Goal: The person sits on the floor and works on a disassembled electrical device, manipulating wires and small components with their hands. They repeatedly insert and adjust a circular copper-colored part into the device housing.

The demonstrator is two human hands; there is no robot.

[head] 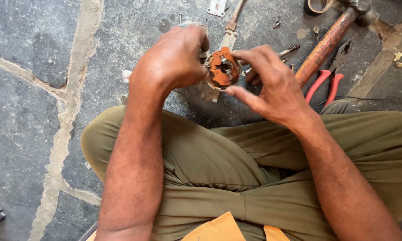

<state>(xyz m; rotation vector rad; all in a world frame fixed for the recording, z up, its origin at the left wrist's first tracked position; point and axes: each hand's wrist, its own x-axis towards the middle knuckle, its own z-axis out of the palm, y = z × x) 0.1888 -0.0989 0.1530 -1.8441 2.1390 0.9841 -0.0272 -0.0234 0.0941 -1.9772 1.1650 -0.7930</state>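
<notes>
Orange round part (223,68) at upper centre | left hand (174,58) grips its left side | right hand (272,87) fingertips pinch its right edge | pliers (330,78) upper right

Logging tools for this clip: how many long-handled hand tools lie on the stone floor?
2: a hammer with a rusty handle at upper right, and red-handled pliers just right of it, beside the right hand. More may lie outside the frame.

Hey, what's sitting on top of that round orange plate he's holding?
Small metal fittings are clustered at the centre of the orange plate. The left hand covers the body behind it, and the right hand fingers hide part of its edge.
</notes>
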